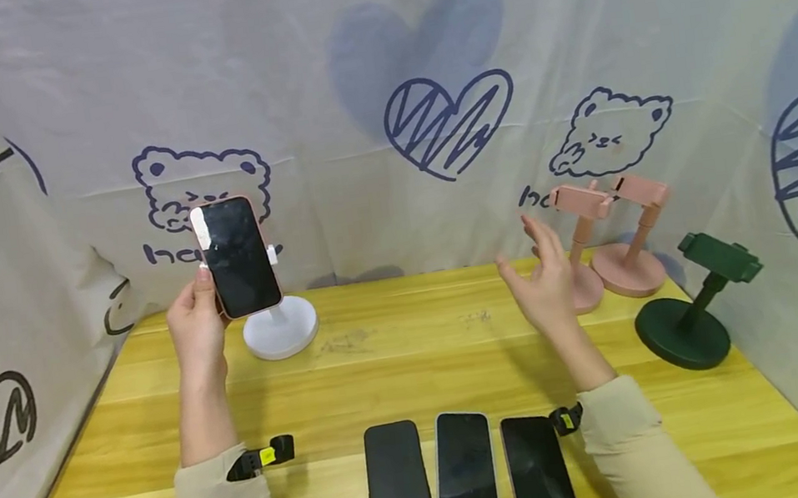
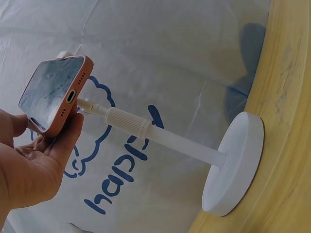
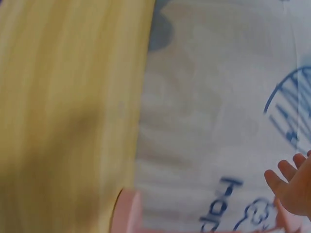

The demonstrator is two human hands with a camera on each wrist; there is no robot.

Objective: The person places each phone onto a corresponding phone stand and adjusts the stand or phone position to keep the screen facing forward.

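Note:
A smartphone [image 1: 239,257] in an orange-pink case sits upright, screen outward, at the head of a white phone stand [image 1: 283,333]. White clamp tabs [image 1: 272,255] show at the phone's side edges. My left hand [image 1: 196,330] grips the phone's lower left edge, thumb on the front side; in the left wrist view the fingers [image 2: 65,141] lie behind its case. On the right, my right hand [image 1: 546,284] is raised with spread fingers and holds nothing. It is nearest to a pink phone stand [image 1: 579,238], overlapping its base in the head view.
Several phones lie in a row at the front: a black one face down [image 1: 396,476], one with a light rim [image 1: 465,476] and a dark one [image 1: 540,474]. Another pink stand [image 1: 632,267] and a dark green stand [image 1: 685,333] occupy the right side. A printed curtain hangs behind the wooden table [image 1: 414,365].

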